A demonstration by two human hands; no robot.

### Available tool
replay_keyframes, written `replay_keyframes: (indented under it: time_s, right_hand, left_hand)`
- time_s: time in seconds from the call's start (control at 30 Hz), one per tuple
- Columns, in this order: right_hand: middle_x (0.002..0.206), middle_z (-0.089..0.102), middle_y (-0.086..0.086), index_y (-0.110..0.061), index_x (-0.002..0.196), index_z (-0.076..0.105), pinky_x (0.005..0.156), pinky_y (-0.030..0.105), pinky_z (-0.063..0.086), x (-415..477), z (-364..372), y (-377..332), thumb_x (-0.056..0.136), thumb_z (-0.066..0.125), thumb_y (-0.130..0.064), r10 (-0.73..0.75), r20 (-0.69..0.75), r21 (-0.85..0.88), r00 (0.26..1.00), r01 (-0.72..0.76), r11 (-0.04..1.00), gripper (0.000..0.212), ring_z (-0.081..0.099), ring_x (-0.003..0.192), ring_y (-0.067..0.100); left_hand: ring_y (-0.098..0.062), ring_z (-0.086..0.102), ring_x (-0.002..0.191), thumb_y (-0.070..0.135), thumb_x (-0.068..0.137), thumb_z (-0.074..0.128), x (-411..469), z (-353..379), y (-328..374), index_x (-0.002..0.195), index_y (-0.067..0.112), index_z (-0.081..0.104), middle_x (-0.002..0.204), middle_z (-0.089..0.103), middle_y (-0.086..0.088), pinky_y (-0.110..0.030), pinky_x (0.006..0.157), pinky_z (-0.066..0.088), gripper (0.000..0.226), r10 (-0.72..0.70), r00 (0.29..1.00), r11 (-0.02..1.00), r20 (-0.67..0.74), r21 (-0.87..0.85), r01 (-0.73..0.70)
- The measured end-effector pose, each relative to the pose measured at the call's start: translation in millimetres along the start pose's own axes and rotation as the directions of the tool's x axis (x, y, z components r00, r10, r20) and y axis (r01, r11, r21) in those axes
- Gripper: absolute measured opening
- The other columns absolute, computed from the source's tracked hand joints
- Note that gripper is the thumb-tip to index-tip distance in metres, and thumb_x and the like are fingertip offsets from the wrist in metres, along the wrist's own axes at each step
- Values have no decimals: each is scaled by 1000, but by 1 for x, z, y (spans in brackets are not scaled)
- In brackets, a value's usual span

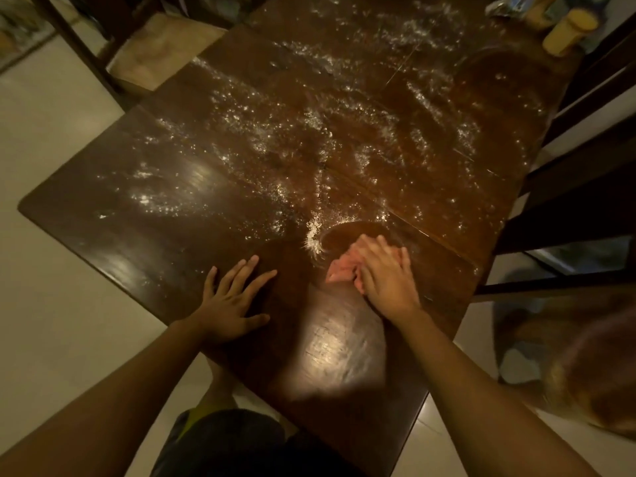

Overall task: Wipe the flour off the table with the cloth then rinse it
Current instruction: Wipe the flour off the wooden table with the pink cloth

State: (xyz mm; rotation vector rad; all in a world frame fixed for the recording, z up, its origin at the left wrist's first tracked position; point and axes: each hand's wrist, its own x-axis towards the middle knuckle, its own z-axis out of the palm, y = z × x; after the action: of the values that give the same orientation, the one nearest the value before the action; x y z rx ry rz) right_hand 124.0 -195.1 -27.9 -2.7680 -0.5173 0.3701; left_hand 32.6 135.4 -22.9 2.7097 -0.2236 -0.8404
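A dark wooden table (144, 187) is dusted with white flour (268, 132) across its middle and far part. A small heap of flour (312, 238) lies just ahead of the cloth. My right hand (385, 273) presses flat on a pink cloth (339, 270) near the table's front, fingers together over it. To the left of the cloth, my left hand (232, 297) rests palm down on the wood, fingers spread, holding nothing. The strip of table nearest me shines without flour.
A yellow cylindrical container (569, 32) stands at the far right corner beside a foil-like bag (509, 5). Dark wooden chairs (585, 187) stand along the right side. Another chair with a light seat (165, 49) stands at the far left. Pale tiled floor surrounds the table.
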Motion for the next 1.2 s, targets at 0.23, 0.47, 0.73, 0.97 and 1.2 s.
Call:
replay_keyframes:
  time_s: [0.23,0.47,0.73,0.97,1.2]
  right_hand:
    - [165,25,-4,-27,154,35,121,63,4,50,0,-45,104,32,-36,-9,1,43,1000,9,999,50,9,155,24]
    - [160,35,-8,-30,148,45,123,56,3,-23,19,-18,105,32,-41,-540,150,-64,828,553,831,46,16,154,18]
    - [163,29,-8,-32,152,37,123,59,3,42,13,-58,103,29,-39,46,-75,4,996,-45,999,51,11,154,18]
    - [160,37,-9,-31,149,44,121,57,10,10,32,-73,99,38,-40,-501,97,-79,860,508,858,51,22,152,19]
    - [162,31,2,-24,152,40,123,55,7,32,13,-35,106,43,-34,190,-200,145,961,-163,976,47,20,153,26]
  left_hand:
    - [-6,-38,138,93,68,12,-1,1,2,138,64,-22,148,-43,22,-48,109,-27,83,-11,1000,1000,-26,-11,11]
    - [-5,-37,138,85,75,22,-3,2,2,138,63,-21,147,-43,22,-49,110,-25,80,-15,999,1000,-47,-9,14]
    - [-5,-35,139,79,84,34,-2,2,2,146,58,-13,150,-40,21,-50,110,-25,81,-16,999,1000,-48,-18,15]
    - [1,-34,139,89,69,21,-1,2,1,148,43,-22,148,-38,27,-42,107,-31,101,-41,997,999,-59,-36,39]
    - [3,-36,137,86,72,24,-2,0,0,151,37,-22,153,-34,21,-43,106,-33,104,-3,997,998,-75,-56,-1]
